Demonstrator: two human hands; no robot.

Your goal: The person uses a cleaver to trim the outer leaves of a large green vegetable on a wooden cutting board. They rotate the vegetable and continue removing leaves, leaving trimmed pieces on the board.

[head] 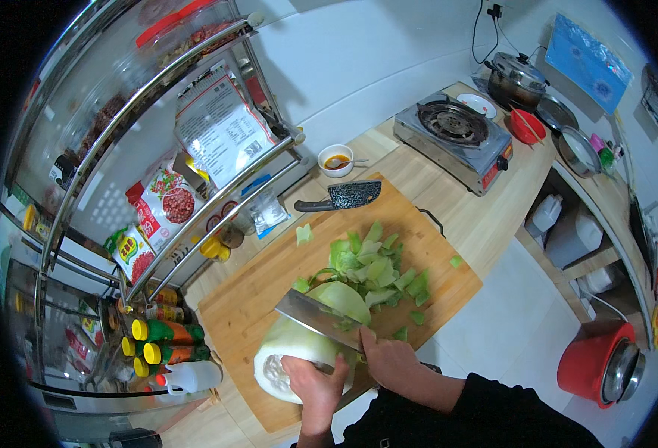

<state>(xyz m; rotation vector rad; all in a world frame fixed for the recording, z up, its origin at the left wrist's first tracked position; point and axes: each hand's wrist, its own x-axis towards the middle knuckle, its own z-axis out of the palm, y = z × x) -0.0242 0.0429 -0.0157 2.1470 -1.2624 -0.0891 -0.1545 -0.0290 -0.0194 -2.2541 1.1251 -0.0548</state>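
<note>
My right hand (389, 358) grips a metal cleaver (319, 320), its broad blade lying across a large, mostly peeled winter melon (285, 336). The melon rests on its side on a wooden cutting board (239, 313). With my left hand (319, 381) I hold the melon's cut end, the thumb and fingers by its hollowed, white, seedy core. Beyond the melon is a heap of green peel pieces (382, 263), with a few scraps scattered around it. A second, dark-bladed cleaver (354, 195) lies at the board's far edge. My right hand hides most of the cleaver's handle.
A small bowl of reddish sauce (335, 161) with a spoon stands behind the board. To the right is a gas stove (455, 131). At left, a metal rack (155, 269) holds packets and bottles. Below right, a red bucket (589, 364) sits on the floor.
</note>
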